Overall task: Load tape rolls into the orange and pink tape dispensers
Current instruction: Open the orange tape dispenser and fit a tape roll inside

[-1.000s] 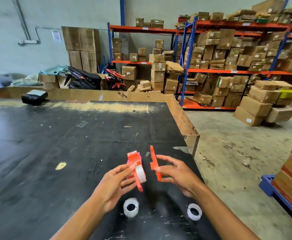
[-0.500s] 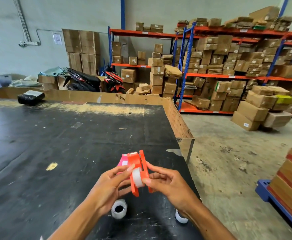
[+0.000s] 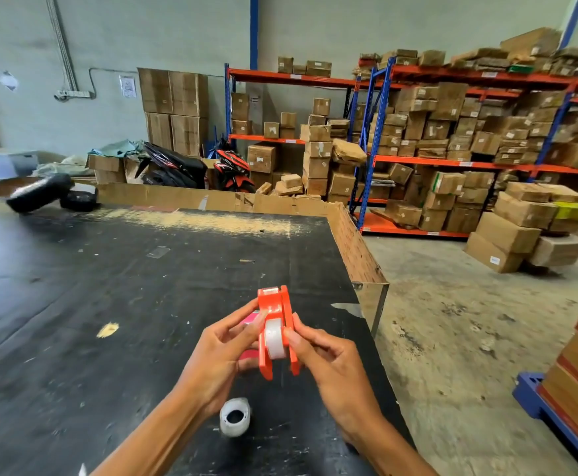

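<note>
Two hands meet at the near right part of the black table (image 3: 109, 286), both closed on the orange dispenser (image 3: 275, 324), which is held above the surface with a white tape roll (image 3: 275, 338) seated between its two orange side plates. The left hand (image 3: 218, 359) grips the left plate, fingers curled and thumb along the top edge; behind its fingertips a sliver of the pink dispenser (image 3: 251, 319) shows, and whether that hand also holds it cannot be told. Below the hands, a spare tape roll (image 3: 234, 416) lies on the table, untouched. The right hand (image 3: 332, 365) pinches the right plate with thumb and fingertips, pressing inward. Judgement: the step in hand is closing the orange housing over its roll; the plates appear near together but not confirmed latched. The next move calls for an even squeeze to seat them, then loading the spare roll into the pink unit.
</note>
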The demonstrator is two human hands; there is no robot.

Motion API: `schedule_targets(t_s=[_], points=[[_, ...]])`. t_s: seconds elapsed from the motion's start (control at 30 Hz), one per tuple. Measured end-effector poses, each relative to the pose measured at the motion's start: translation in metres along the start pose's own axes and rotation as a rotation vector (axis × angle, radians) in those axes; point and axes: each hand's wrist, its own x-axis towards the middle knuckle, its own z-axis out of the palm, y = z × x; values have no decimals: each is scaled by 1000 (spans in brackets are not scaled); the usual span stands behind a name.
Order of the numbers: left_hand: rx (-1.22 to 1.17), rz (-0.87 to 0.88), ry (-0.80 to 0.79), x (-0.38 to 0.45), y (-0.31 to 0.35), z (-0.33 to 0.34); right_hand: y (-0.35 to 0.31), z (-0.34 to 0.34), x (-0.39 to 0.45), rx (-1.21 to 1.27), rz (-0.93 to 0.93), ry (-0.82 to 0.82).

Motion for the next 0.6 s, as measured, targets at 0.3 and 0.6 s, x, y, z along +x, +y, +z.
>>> schedule_targets(t_s=[0.3, 0.6], points=[[65, 7, -80, 3, 6, -5, -3, 1, 1, -76, -49, -61], [145, -3, -45, 16, 14, -17, -12, 0, 25, -189, -30, -103]])
